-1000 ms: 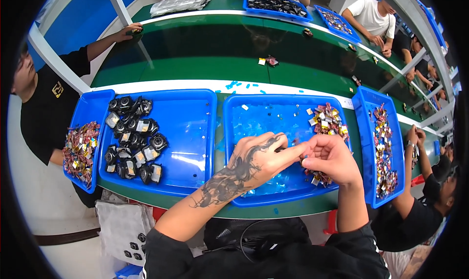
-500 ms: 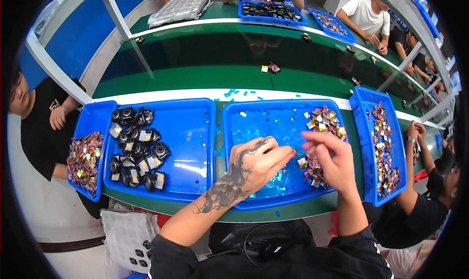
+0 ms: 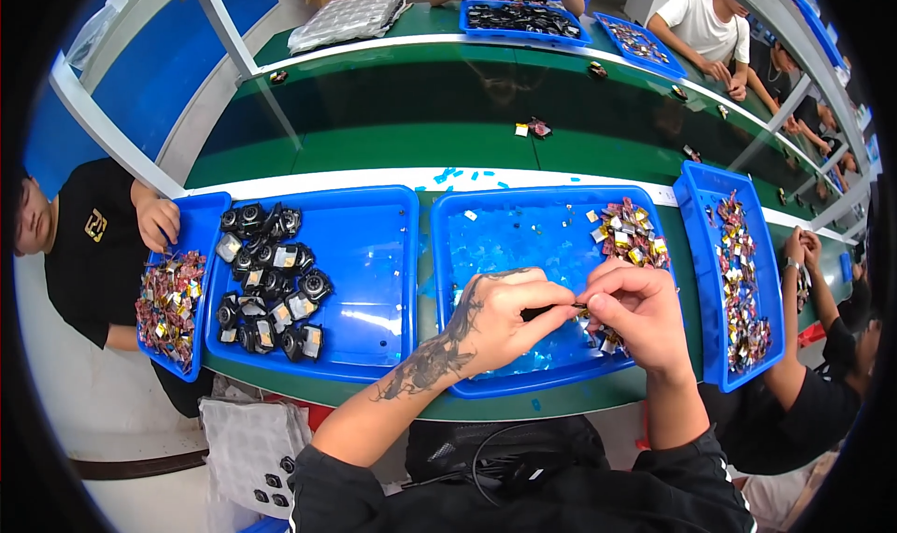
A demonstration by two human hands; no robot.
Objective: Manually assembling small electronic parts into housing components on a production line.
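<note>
My left hand and right hand meet fingertip to fingertip over the blue tray, pinching a small dark part between them — held low, near the heap of parts.

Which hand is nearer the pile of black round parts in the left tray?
Left. The left hand is over the middle tray, one tray right of the black parts; the right hand sits farther right, beyond the left hand.
</note>
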